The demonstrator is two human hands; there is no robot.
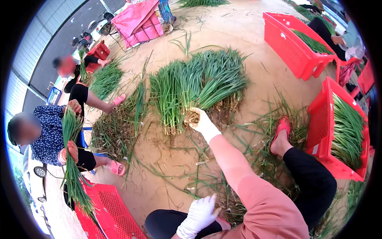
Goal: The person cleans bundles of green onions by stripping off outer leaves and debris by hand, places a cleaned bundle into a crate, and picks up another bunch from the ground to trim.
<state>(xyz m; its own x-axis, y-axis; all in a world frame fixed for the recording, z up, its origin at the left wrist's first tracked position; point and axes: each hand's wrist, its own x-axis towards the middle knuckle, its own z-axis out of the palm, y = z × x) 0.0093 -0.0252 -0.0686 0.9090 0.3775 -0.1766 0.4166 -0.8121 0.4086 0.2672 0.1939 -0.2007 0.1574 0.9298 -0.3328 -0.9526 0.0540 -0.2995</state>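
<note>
My right hand (202, 122), in a white glove, reaches forward on a pink-sleeved arm and grips the root end of a bunch of green onions (187, 85). The bunch belongs to a big pile lying on the dirt floor. My left hand (199, 213), also in a white glove, rests low near my black-trousered knee with its fingers apart and nothing in it. My foot in a pink sandal (281, 128) sits to the right of the pile.
A red crate (318, 119) with green onions stands at my right, and another red crate (286, 44) sits farther back. A third red crate (113, 211) lies at lower left. Two seated people at left hold onion bunches (71, 159). Loose leaves litter the ground.
</note>
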